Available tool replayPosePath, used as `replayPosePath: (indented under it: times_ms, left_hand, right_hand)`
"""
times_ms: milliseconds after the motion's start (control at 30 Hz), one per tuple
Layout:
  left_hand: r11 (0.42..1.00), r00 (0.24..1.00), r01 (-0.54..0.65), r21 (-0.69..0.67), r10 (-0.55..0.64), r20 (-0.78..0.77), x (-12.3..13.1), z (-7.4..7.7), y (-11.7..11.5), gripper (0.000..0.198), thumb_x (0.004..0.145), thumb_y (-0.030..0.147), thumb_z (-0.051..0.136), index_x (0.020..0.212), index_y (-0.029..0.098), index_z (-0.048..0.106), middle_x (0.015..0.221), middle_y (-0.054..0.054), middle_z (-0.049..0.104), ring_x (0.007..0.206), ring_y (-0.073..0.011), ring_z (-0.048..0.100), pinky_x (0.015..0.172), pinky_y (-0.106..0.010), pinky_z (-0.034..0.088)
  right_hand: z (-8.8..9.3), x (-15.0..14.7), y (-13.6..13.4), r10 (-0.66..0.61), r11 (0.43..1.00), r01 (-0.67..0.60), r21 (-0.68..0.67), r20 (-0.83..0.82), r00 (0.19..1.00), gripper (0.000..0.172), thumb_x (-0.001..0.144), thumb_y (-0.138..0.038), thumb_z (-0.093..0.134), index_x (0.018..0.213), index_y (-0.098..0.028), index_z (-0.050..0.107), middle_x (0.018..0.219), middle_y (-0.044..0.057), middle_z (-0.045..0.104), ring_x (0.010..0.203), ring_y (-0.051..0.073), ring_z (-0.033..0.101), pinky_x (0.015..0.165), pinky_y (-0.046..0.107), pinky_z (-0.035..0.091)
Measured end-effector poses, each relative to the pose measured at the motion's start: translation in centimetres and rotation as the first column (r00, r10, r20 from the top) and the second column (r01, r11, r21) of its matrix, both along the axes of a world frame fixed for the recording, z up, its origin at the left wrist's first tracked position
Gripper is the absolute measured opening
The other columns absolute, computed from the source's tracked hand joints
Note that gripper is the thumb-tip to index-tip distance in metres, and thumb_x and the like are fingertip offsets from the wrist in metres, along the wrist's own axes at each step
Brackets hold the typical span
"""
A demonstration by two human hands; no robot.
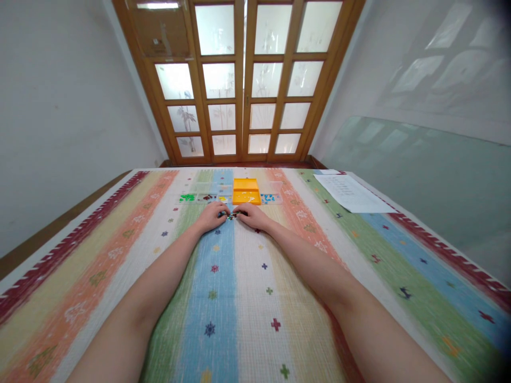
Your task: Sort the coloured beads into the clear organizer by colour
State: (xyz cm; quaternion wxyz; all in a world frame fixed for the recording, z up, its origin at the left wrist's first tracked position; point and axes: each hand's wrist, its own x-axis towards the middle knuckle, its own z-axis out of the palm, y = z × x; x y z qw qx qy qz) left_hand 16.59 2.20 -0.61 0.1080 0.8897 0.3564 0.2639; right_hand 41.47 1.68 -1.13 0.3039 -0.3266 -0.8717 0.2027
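Close together near the middle of the table, my left hand (pixel 212 216) and my right hand (pixel 252 217) face each other with their fingers curled. A little cluster of tiny mixed-colour pieces (pixel 232 216) lies between the fingertips, on the cloth. Each hand's fingers are bent inward at the pieces' edge; what they pinch, if anything, is too small to make out. Just beyond the hands stands an open orange box (pixel 246 185) with small pale pieces in its tray. Green pieces (pixel 187 197), dark brown pieces (pixel 208 197) and yellow pieces (pixel 224 199) sit in clear compartments to its left, blue pieces (pixel 268 198) to its right.
A striped patterned tablecloth (pixel 215 298) covers the table. Printed paper sheets (pixel 351 192) lie at the far right. Behind the table is a wood-framed glass door (pixel 244 80), and a large glass panel (pixel 415 181) leans by the right wall.
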Motion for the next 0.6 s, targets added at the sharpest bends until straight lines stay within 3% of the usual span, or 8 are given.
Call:
replayPosePath:
  times_ms: [367, 600]
  left_hand:
    - [0.999, 0.999, -0.029, -0.031, 0.030, 0.012, 0.09, 0.07, 0.01, 0.008, 0.088, 0.024, 0.065, 0.092, 0.022, 0.072, 0.099, -0.005, 0.071, 0.101, -0.0230, 0.063, 0.099, -0.039, 0.046]
    - [0.997, 0.997, -0.072, -0.031, 0.073, 0.038, 0.29, -0.04, 0.12, 0.013, 0.092, 0.027, 0.063, 0.100, 0.022, 0.072, 0.101, -0.006, 0.071, 0.100, -0.0234, 0.063, 0.094, -0.038, 0.048]
  right_hand:
    - [0.02, 0.00, -0.04, -0.016, 1.000, 0.016, 0.006, -0.005, 1.000, 0.024, 0.094, -0.015, 0.061, 0.111, -0.022, 0.076, 0.108, 0.005, 0.076, 0.102, 0.021, 0.067, 0.096, 0.034, 0.049]
    - [0.19, 0.00, -0.23, -0.021, 1.000, 0.021, -0.022, -0.008, 1.000, 0.025, 0.093, -0.015, 0.061, 0.111, -0.022, 0.076, 0.108, 0.004, 0.076, 0.102, 0.020, 0.067, 0.095, 0.034, 0.049]
